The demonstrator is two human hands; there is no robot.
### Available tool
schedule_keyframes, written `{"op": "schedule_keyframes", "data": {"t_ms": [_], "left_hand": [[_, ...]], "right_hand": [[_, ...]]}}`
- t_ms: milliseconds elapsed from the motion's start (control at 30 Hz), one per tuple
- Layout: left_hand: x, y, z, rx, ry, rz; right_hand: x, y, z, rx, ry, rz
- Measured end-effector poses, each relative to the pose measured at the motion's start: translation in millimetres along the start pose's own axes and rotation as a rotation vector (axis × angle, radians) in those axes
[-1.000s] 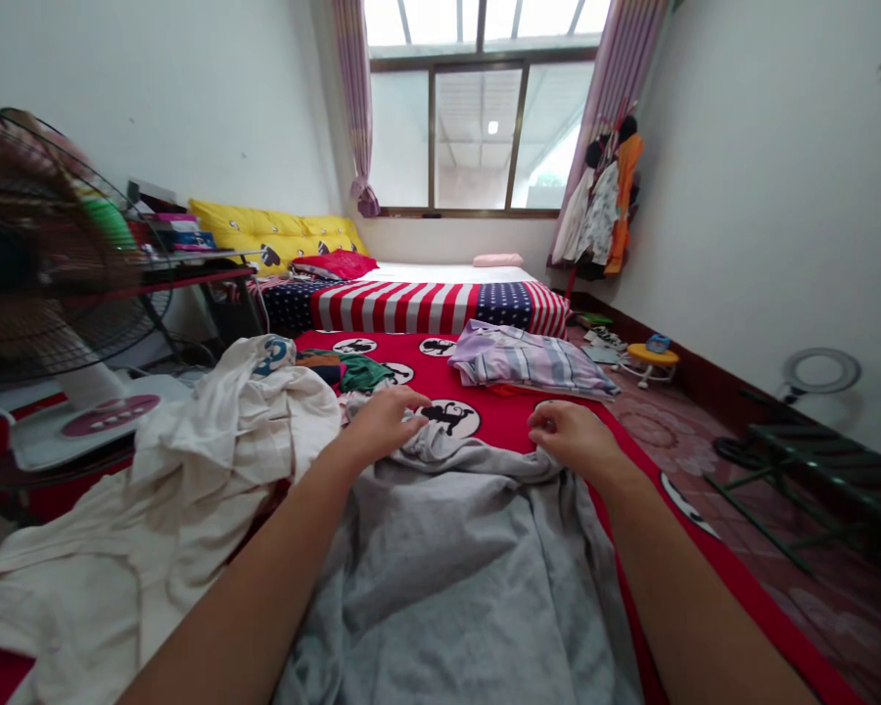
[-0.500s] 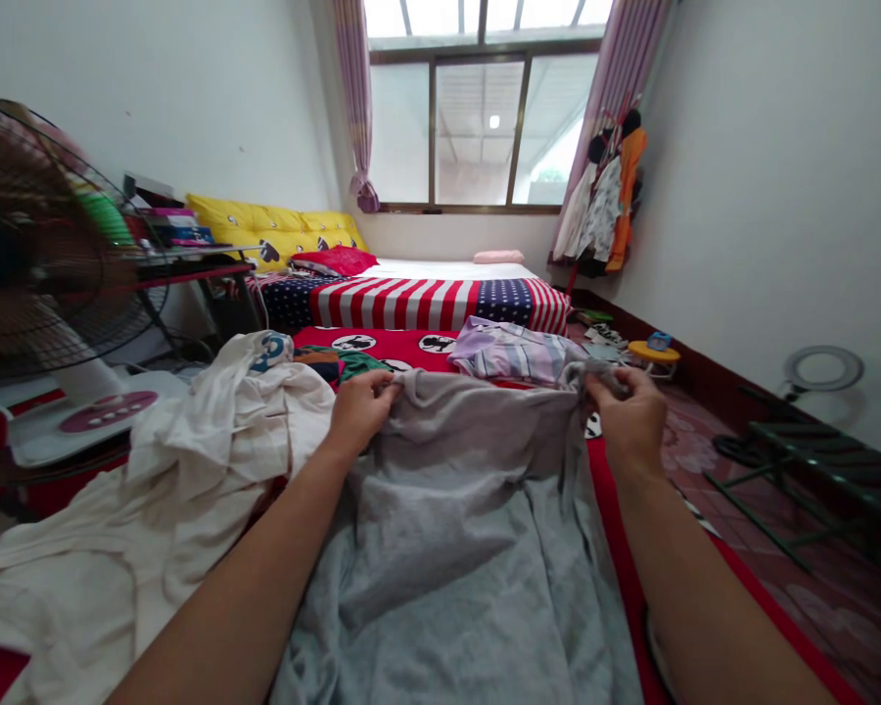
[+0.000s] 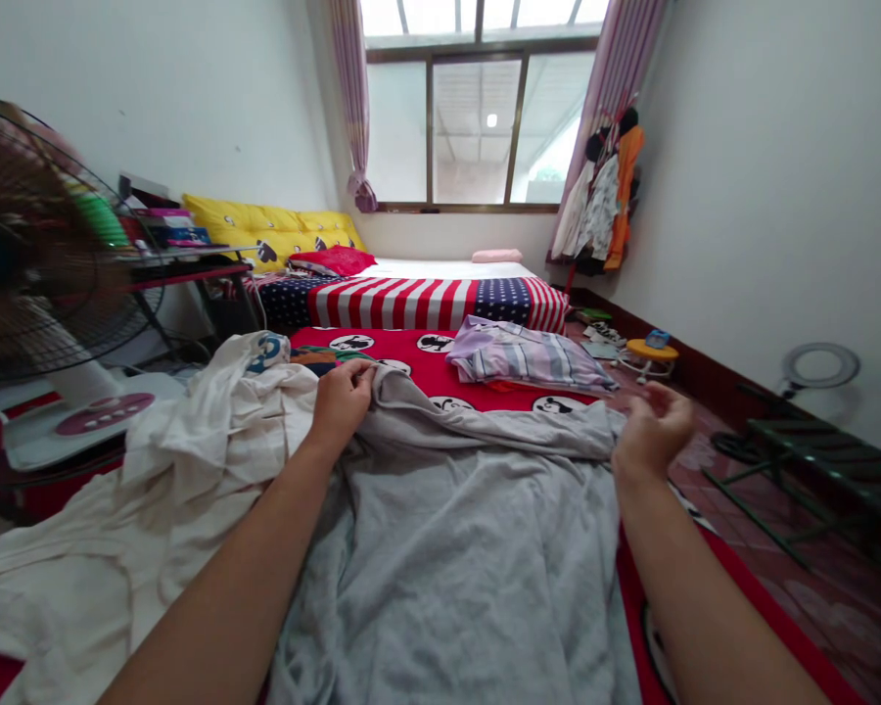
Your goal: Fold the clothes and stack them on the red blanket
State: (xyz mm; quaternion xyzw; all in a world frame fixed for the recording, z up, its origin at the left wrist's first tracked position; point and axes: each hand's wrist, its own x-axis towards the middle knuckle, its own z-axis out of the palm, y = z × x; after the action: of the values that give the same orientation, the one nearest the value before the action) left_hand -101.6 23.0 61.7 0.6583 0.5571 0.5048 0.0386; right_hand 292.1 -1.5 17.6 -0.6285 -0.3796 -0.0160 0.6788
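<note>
A light grey garment (image 3: pixel 470 539), soft and wrinkled, lies spread in front of me over a red cloth (image 3: pixel 411 345) with round black-and-white prints. My left hand (image 3: pixel 344 399) pinches the garment's far left corner and lifts it slightly. Just beyond the far right corner is my right hand (image 3: pixel 653 426), its fingers loosely curled and apart, with no cloth visible in them. Cream-white clothing (image 3: pixel 191 470) is heaped to the left of my left forearm. Farther back rests a folded lilac plaid garment (image 3: pixel 529 354).
A fan (image 3: pixel 51 284) stands at the left. Behind the red cloth is a bed with a striped, starred cover (image 3: pixel 403 302). A dark green folding stool (image 3: pixel 814 460), a ring light (image 3: pixel 822 367) and a yellow stool (image 3: pixel 652 350) stand on the right-hand floor.
The garment's far edge has come down and lies flatter. My right hand has let go of its corner and moved right; my left hand has shifted slightly left, still holding its corner.
</note>
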Motion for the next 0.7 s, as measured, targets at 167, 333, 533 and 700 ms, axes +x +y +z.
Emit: {"op": "schedule_keyframes", "data": {"t_ms": [167,333,533,700], "left_hand": [[-1,11,-2.8,0.051,-0.063,0.054],[-2,18,-5.1,0.061,-0.102,0.063],[-3,19,-3.8,0.071,-0.138,0.062],[-3,20,-3.8,0.060,-0.136,0.067]], "right_hand": [[-33,-12,21,-0.252,-0.502,-0.042],[-48,-18,20,-0.592,-0.775,-0.216],[-43,-33,16,-0.625,-0.721,-0.325],[-54,-38,23,-0.541,-0.776,-0.399]]}}
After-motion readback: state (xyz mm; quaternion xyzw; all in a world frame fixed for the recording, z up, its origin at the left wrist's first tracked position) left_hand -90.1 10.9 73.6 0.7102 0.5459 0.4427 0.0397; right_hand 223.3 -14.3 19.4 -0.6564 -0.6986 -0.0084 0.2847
